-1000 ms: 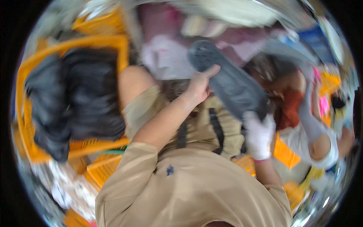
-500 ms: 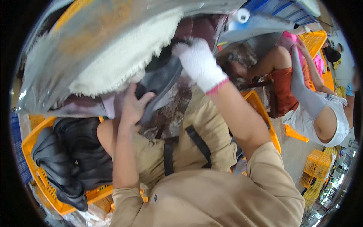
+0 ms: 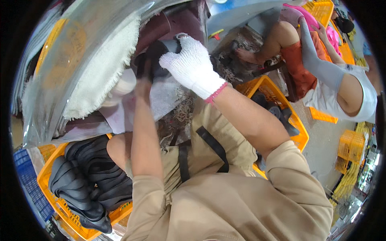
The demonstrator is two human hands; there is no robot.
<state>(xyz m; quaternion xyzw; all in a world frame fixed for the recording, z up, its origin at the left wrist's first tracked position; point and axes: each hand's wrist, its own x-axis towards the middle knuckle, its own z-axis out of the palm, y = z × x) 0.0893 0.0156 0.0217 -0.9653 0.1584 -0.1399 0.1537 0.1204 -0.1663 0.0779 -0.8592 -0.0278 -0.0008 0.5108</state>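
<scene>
While both hands, bare left (image 3: 143,86) and gloved right (image 3: 192,66), grip the dark sole (image 3: 159,60), pressing it flat seems underway.

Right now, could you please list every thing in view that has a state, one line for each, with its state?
Right hand: in a white knit glove, closed on the dark shoe sole.
Left hand: bare, blurred, touching the same sole from below.
Dark shoe sole: held up between both hands, partly hidden.
Left orange crate: filled with stacked black soles.
Right orange crate: holds a few dark pieces, not full.
White fleecy sheet: lying draped, edge frayed.
</scene>
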